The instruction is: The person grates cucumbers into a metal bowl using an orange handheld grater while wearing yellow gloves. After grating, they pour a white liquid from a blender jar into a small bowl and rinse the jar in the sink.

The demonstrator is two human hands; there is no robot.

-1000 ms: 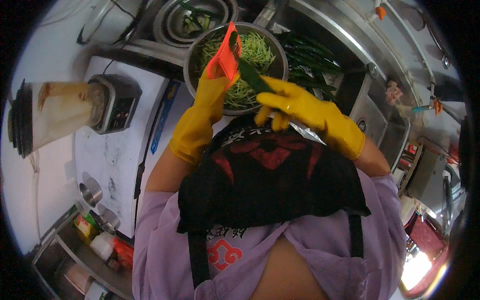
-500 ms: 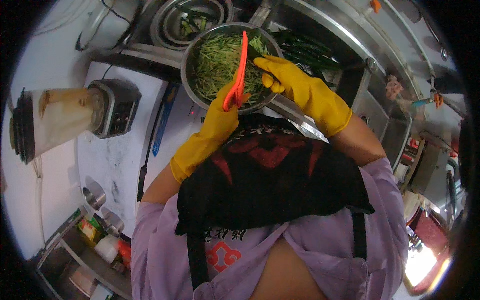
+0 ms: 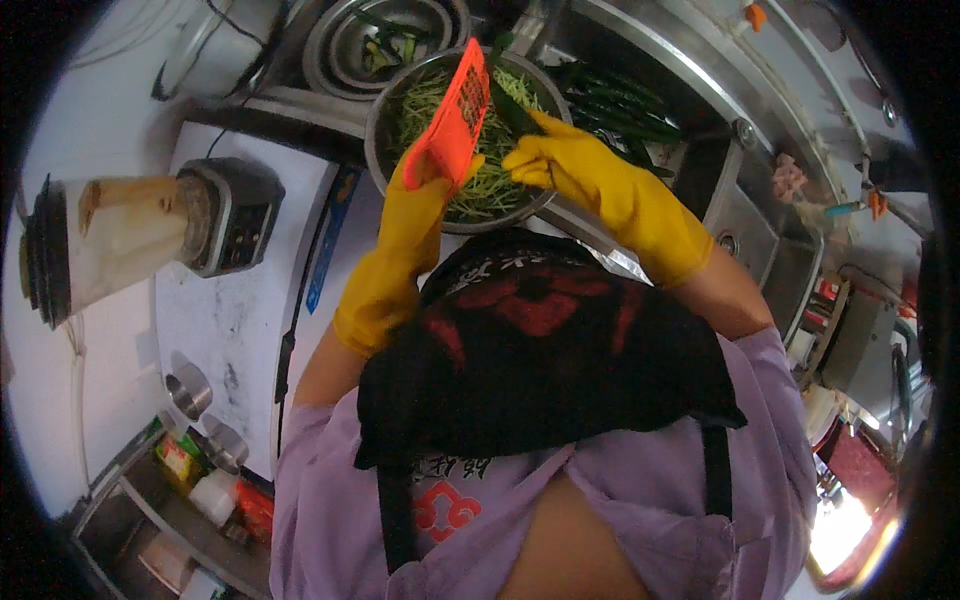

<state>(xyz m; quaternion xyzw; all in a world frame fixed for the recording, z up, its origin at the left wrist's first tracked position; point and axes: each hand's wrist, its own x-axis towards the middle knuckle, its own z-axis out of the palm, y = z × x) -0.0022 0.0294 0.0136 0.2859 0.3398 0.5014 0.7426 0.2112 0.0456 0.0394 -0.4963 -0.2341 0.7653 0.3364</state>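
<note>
Both my hands wear yellow rubber gloves. My left hand (image 3: 428, 185) grips the lower end of an orange handheld grater (image 3: 460, 115), tilted upright above a round metal bowl (image 3: 374, 150). Pale green cucumber shreds (image 3: 415, 108) fill much of the bowl. A dark green cucumber (image 3: 512, 105) stands against the right side of the grater, its lower end at my right hand (image 3: 575, 165), whose fingers close around it. That hand is over the bowl's right rim, and part of the cucumber is hidden by the glove.
More whole cucumbers (image 3: 620, 105) lie in the metal sink to the right. Nested metal bowls (image 3: 318, 60) with cucumber pieces stand behind on the left. A blender (image 3: 225, 215) lies toward the left on a white surface (image 3: 230, 320), near small metal cups (image 3: 188, 390).
My left hand has moved left and turned the grater, so its perforated face now shows. My right hand has shifted slightly down with the cucumber, which is more visible now.
</note>
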